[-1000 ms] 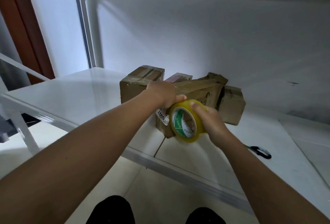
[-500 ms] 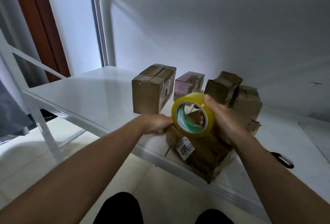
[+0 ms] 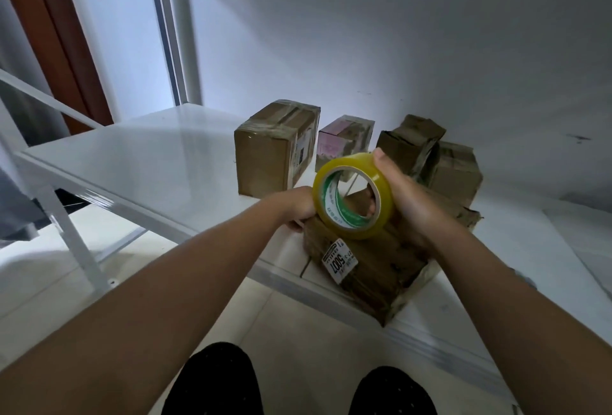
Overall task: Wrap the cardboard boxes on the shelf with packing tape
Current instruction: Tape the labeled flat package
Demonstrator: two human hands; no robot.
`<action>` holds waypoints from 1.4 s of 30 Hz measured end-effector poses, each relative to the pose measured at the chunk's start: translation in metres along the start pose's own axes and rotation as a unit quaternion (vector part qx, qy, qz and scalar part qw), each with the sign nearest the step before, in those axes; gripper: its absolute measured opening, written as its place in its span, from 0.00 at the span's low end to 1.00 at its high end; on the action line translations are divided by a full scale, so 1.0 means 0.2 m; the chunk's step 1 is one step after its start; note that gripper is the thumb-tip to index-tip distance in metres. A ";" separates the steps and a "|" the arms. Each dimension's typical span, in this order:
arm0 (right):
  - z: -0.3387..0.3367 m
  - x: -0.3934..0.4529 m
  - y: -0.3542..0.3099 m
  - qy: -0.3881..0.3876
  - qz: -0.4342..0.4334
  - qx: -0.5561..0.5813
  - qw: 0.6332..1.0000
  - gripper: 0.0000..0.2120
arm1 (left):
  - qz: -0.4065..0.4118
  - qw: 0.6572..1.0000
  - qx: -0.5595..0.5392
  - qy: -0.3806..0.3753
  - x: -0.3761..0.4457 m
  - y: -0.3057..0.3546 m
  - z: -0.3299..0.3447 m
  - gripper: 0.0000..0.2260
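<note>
Two hands work at the front edge of the white shelf (image 3: 139, 163) in the head view: the right hand (image 3: 409, 202) grips the yellow roll of packing tape (image 3: 352, 196), thumb on its outer rim and fingers curled through the core, held upright just above the labelled cardboard box (image 3: 374, 265), which overhangs that edge. The left hand (image 3: 294, 207) has its fingers curled against the box's left end, touching the roll. Four more boxes stand farther back: a large taped box (image 3: 271, 156), a pink-faced box (image 3: 341, 143) and two crumpled boxes (image 3: 440, 156) toward the rear right.
</note>
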State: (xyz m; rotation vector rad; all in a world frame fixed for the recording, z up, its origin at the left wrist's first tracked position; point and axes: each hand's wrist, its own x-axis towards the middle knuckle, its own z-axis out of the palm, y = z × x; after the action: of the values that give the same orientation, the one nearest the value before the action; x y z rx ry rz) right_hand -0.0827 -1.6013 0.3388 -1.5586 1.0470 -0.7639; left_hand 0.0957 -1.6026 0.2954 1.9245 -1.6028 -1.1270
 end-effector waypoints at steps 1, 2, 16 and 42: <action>0.00 0.00 -0.02 -0.009 0.011 -0.015 1.000 0.34 | 0.028 0.998 0.048 0.020 -0.01 0.01 0.00 0.13; -0.01 0.00 -0.04 -0.018 0.021 -0.037 0.999 0.31 | 0.056 0.994 0.088 0.036 -0.01 0.02 0.00 0.11; -0.14 -0.08 -0.24 -0.119 0.150 -0.223 0.956 0.24 | 0.077 0.757 0.620 0.193 -0.04 0.17 0.15 0.17; -0.38 -0.40 -0.06 -0.277 0.301 -0.285 0.867 0.29 | 0.025 0.502 0.857 0.117 -0.16 0.32 0.29 0.20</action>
State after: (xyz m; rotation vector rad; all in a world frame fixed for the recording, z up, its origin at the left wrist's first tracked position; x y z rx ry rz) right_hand -0.1787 -1.5594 0.3716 -1.6352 1.2661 0.4544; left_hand 0.0096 -1.5789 0.3184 2.3926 -2.7456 1.6386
